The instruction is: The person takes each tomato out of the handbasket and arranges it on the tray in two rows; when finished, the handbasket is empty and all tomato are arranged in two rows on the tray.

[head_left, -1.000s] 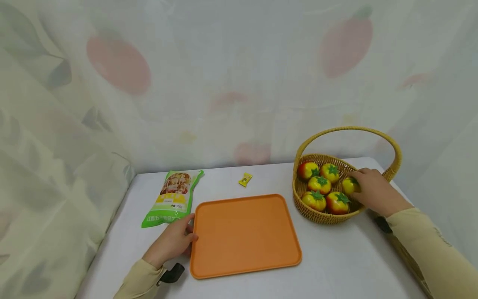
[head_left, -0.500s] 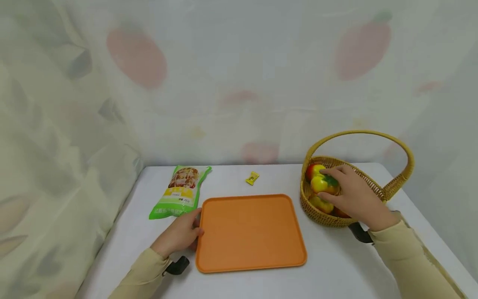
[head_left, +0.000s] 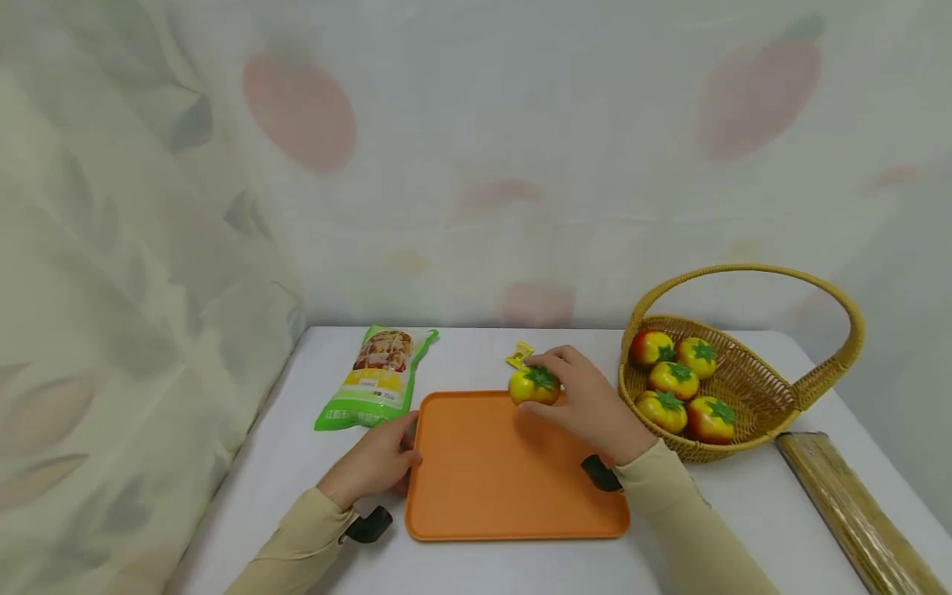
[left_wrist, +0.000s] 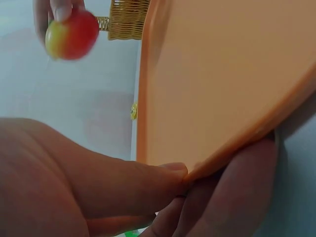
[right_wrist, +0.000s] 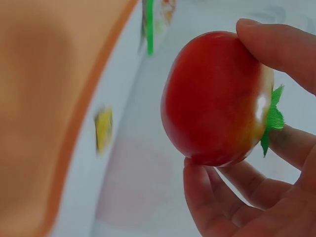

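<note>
My right hand (head_left: 591, 405) holds a red and yellow tomato (head_left: 534, 385) with a green leafy top. It is raised over the far edge of the orange tray (head_left: 513, 487). Thumb and fingertips grip the tomato's (right_wrist: 212, 101) opposite sides in the right wrist view, its red underside showing. At the tray's left edge, my left hand (head_left: 375, 459) pinches the rim. The left wrist view has that thumb (left_wrist: 153, 180) on top of the rim and fingers beneath. Several more tomatoes (head_left: 673, 381) lie in the wicker basket (head_left: 759, 397) on the right.
A green food packet (head_left: 372, 378) lies left of the tray at the back. Behind the tray is a small yellow wrapped sweet (head_left: 520, 354). A brown, shiny-wrapped flat bundle (head_left: 855, 504) lies at the right edge. The basket's tall handle (head_left: 744, 268) arches up, and a curtain stands behind.
My right hand took a tomato from the basket and carried it left to above the tray. My left hand stays at the tray's rim. The head view has shifted somewhat.
</note>
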Motion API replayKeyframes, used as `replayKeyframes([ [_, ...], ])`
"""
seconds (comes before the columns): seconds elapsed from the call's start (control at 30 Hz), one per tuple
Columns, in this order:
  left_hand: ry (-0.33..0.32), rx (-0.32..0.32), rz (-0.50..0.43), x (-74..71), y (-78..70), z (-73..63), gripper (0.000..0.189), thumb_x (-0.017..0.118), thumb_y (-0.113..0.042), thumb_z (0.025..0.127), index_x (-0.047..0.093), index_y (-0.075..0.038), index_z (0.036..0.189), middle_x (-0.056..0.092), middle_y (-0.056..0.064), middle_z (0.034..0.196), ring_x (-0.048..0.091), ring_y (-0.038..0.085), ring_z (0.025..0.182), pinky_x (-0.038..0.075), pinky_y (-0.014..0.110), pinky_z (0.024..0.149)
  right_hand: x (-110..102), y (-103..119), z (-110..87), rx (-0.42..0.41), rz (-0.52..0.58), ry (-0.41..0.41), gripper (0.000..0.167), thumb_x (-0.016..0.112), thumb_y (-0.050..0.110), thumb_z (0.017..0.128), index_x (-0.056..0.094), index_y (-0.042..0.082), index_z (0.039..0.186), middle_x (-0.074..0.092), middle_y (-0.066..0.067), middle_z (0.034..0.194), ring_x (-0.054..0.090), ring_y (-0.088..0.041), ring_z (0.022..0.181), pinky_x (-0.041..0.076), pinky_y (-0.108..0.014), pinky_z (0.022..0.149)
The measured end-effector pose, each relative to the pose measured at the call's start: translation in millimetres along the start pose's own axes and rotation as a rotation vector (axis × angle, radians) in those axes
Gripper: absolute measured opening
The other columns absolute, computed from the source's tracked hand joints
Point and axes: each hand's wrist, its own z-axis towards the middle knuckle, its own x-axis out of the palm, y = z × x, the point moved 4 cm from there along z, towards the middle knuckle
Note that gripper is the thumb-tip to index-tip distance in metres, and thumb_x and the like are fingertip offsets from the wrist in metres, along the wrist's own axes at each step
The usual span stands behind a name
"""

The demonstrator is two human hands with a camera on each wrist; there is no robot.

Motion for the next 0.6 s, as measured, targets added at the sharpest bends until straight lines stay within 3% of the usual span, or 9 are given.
replayKeyframes([
  [0.33, 0.009, 0.014, 0.008, -0.5, -4.6, -1.9, 0.073, 0.069, -0.005, 0.103, 0.035, -0.001, 0.167, 0.068, 0.008, 0.103, 0.068, 0.02, 0.063, 0.058, 0.035, 0.058, 70, 19, 33.5, 0.033, 0.088, 0.085, 0.064, 0.088, 0.041, 0.092, 0.066, 0.014, 0.145, 0.062, -0.004, 0.134, 0.062, -0.018, 0.113, 0.056, -0.041, 0.102],
  [0.6, 0.009, 0.026, 0.014, 0.5, -7.6, -3.4, 0.071, 0.069, -0.004, 0.103, 0.036, 0.001, 0.166, 0.069, 0.009, 0.103, 0.068, 0.018, 0.064, 0.057, 0.034, 0.059, 97, 28, 36.9, 0.054, 0.061, 0.126, 0.064, 0.086, 0.044, 0.093, 0.066, 0.015, 0.146, 0.062, -0.005, 0.136, 0.062, -0.019, 0.116, 0.058, -0.042, 0.105],
])
